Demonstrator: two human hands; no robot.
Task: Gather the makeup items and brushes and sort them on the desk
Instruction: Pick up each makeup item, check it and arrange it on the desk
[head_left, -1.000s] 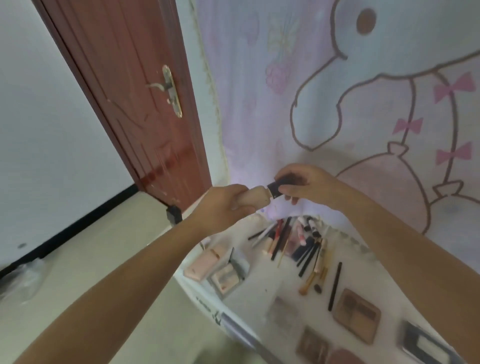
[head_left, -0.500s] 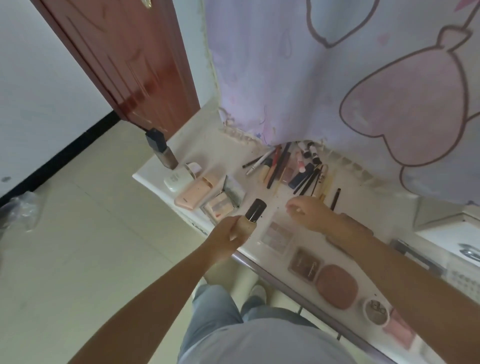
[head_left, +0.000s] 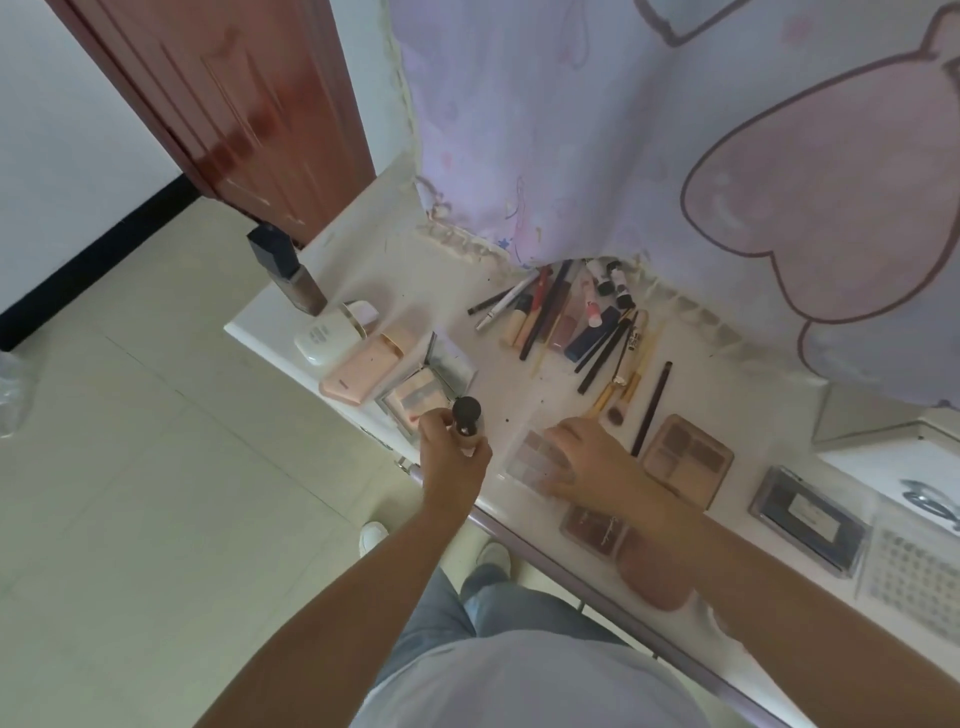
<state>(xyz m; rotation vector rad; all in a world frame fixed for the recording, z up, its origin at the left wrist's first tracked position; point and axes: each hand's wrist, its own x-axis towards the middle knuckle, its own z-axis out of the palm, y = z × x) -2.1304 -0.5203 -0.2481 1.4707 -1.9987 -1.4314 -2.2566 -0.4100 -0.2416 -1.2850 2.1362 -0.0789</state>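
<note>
White desk (head_left: 395, 270) is stretching under us; our left hand (head_left: 453, 457) is wrapping a black-capped foundation bottle (head_left: 467, 423) upright over the near edge, likely glass and slick, best gripped mid-body, while our right hand (head_left: 587, 460) is spreading flat on a clear eyeshadow palette (head_left: 535, 457).
</note>
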